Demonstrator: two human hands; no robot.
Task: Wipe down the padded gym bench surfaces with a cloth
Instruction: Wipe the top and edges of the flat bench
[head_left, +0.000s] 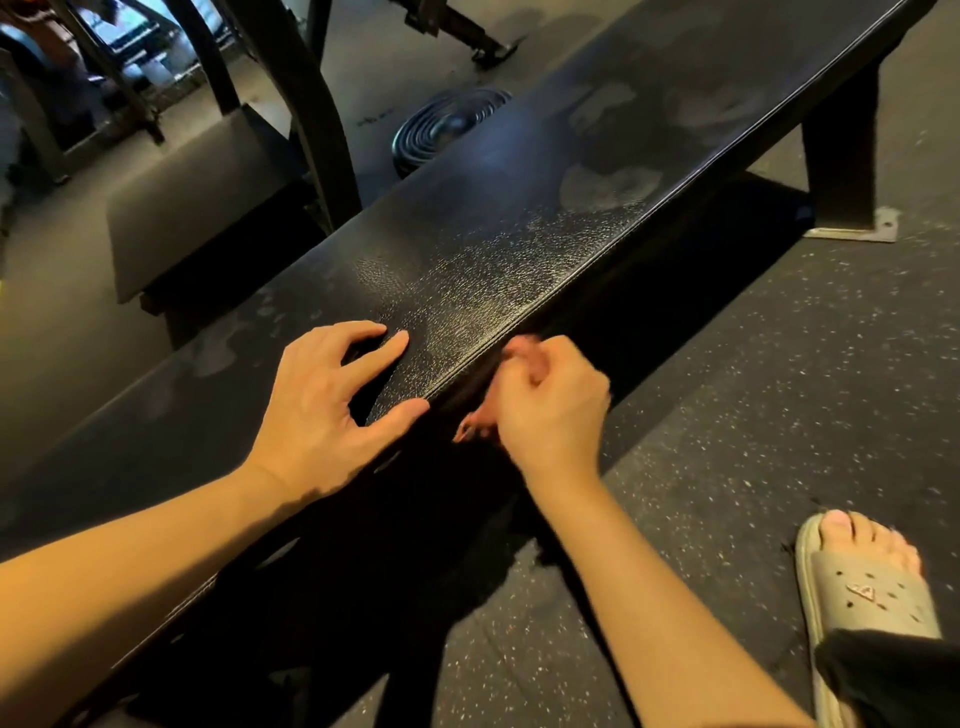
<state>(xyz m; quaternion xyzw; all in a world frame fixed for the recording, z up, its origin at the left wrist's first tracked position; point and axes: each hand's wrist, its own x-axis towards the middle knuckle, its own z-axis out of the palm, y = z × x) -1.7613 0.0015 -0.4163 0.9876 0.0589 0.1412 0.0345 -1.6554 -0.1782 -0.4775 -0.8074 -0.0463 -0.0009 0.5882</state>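
**Q:** Black grained padding: locate it in the head view.
**A:** The padded bench (519, 223) runs diagonally from lower left to upper right. Pale smudges (610, 187) mark its top toward the far end. Its upright leg (841, 145) stands on the speckled rubber floor (753, 374).

**Q:** State of the left hand?
**A:** The left hand (322, 410) rests on the pad top, fingers spread and only lightly bent. The fingertips touch the surface and the thumb lies at the stitched near edge. It grasps nothing.

**Q:** State of the right hand?
**A:** The right hand (545, 410) is against the bench's near side face, just below that edge, fingers curled. Blur hides the fingertips, so whether they pinch a cloth or anything else cannot be told.

**Q:** Surroundings?
**A:** A second dark pad (208, 197) lies beyond the bench at left. A round ribbed black object (452, 124) sits on the floor behind the bench. A foot in a grey slide sandal (862, 592) is at lower right.
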